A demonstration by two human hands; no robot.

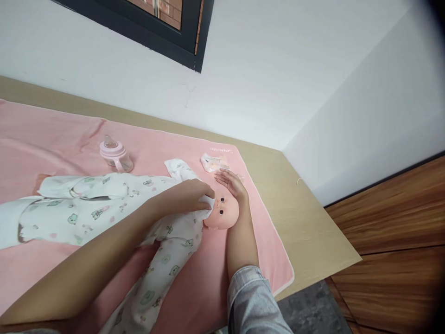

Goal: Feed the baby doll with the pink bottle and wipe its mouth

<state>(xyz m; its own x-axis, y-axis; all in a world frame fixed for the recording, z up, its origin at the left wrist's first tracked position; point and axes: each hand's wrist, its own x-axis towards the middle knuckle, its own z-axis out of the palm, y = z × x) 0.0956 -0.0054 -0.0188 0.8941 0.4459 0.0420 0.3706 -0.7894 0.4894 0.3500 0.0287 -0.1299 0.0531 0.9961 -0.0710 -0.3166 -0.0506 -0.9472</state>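
A baby doll [227,214] lies on its back on a pink blanket [208,273], dressed in a white printed outfit [100,218]. My left hand [191,195] reaches across its chest, fingers closed on a white tissue [207,202] held against the lower part of the doll's face. Beside the top of the doll's head rests my right hand [230,184], fingers stretched out and nothing visible in them. Just beyond those fingers sits a clear and white plastic packet [213,162]; its contents are hard to make out.
A pink baby bottle [116,155] with a handle stands on the blanket at the left. The wooden table [278,199] meets a white wall with a dark window frame [174,39]. Brown wood panels [399,232] stand past the table's right edge.
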